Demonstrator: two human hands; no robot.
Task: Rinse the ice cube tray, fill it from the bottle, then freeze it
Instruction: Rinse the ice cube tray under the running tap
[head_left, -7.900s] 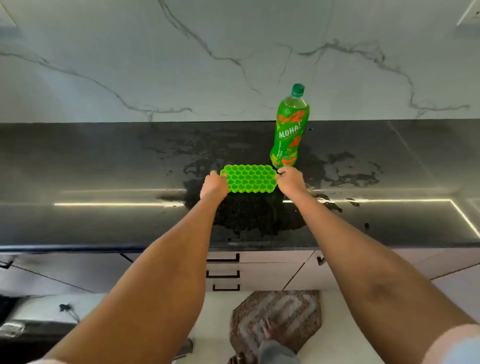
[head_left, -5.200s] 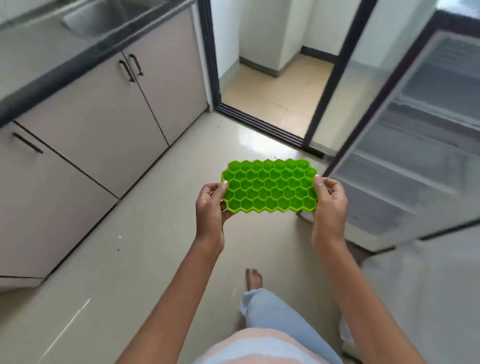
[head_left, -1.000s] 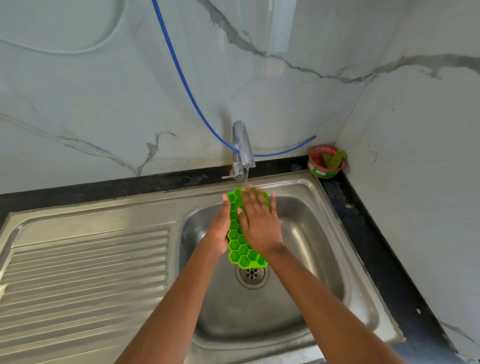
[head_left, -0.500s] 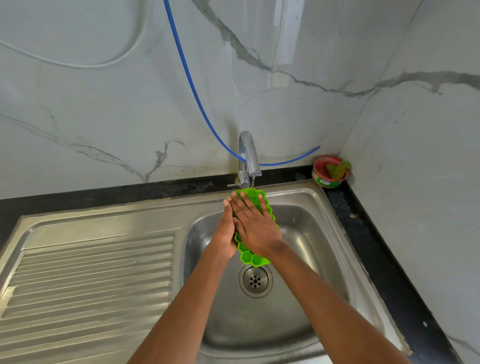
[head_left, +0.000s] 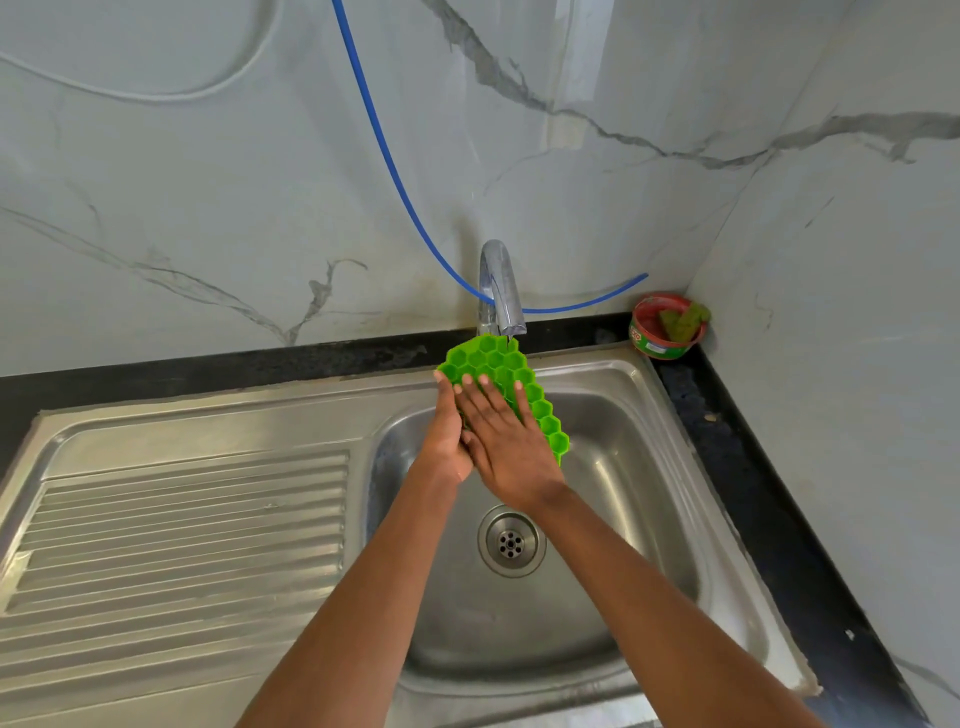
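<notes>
Well above the drain (head_left: 511, 542), the green ice cube tray (head_left: 498, 364) is held in the air over the far half of the sink (head_left: 649, 405) basin. It is tilted with its cells facing the camera, and its far end sits just under the spout of the tap (head_left: 500, 291) at the basin's far edge. The basin has open room all round the hands: bare steel shows toward its right wall and near wall, and the drain lies uncovered below the wrists. A ribbed drainboard (head_left: 182, 530) takes up the left side of the sink. A black bench (head_left: 753, 493) runs as a narrow strip along the sink's far and right edges, hemmed in by marble wall (head_left: 208, 182) on both sides. In the bench's far right corner stands a red tub (head_left: 649, 340) with a green scrubber (head_left: 680, 319) in it, well apart from the tray. A blue hose (head_left: 387, 156) hangs down the wall and passes behind the tap. The right hand (head_left: 506, 441) lies flat on the tray's face, fingers straight and slightly spread, gripping nothing. The left hand (head_left: 445, 436) is against the tray's left edge and touches the right hand. One of its digits lies straight along that edge and the rest go behind the tray, so whether they curl round it cannot be told.
</notes>
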